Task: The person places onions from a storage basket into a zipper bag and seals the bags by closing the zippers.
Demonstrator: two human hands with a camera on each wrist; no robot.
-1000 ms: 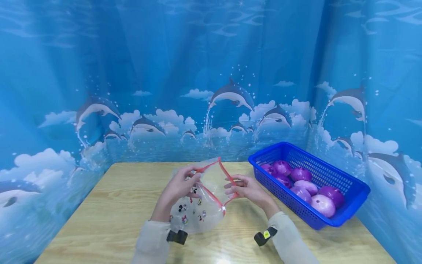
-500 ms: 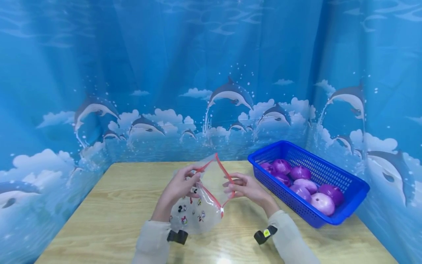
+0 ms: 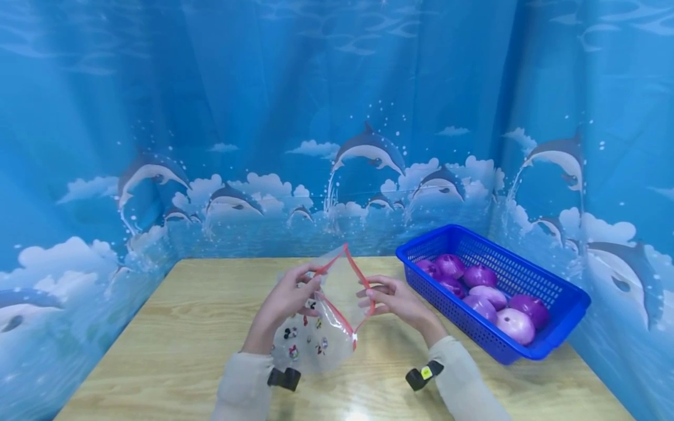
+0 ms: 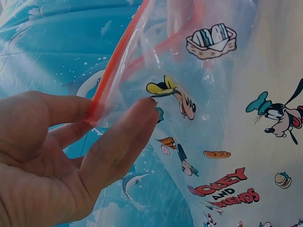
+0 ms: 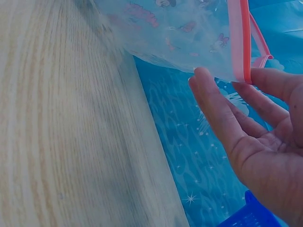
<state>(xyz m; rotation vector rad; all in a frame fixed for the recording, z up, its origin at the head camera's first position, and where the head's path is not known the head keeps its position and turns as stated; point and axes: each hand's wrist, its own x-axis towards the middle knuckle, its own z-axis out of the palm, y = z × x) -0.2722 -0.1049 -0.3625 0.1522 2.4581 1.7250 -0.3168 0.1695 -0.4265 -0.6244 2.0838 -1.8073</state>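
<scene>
Between my two hands is a clear zip bag (image 3: 316, 345) with a red zip edge and small cartoon prints, its mouth spread into a diamond. On the left side of the mouth, my left hand (image 3: 284, 298) pinches the zip edge; the left wrist view shows fingers (image 4: 71, 106) at the red strip and the thumb lying against the printed film. My right hand (image 3: 402, 304) pinches the opposite edge, fingertips at the red strip (image 5: 245, 42) in the right wrist view. A white slider (image 3: 354, 337) sits at the near corner. Nothing shows inside the bag.
To the right, a blue perforated basket (image 3: 571, 310) holds several purple onions (image 3: 516, 325), dark and pale. It stands on a wood-grain table (image 3: 174, 327). A blue curtain (image 3: 253, 117) printed with dolphins closes off the back and sides.
The far corner of the bag's mouth has risen slightly and shifted a little left, and the slider has moved left too. Both hands keep their hold, almost still.
</scene>
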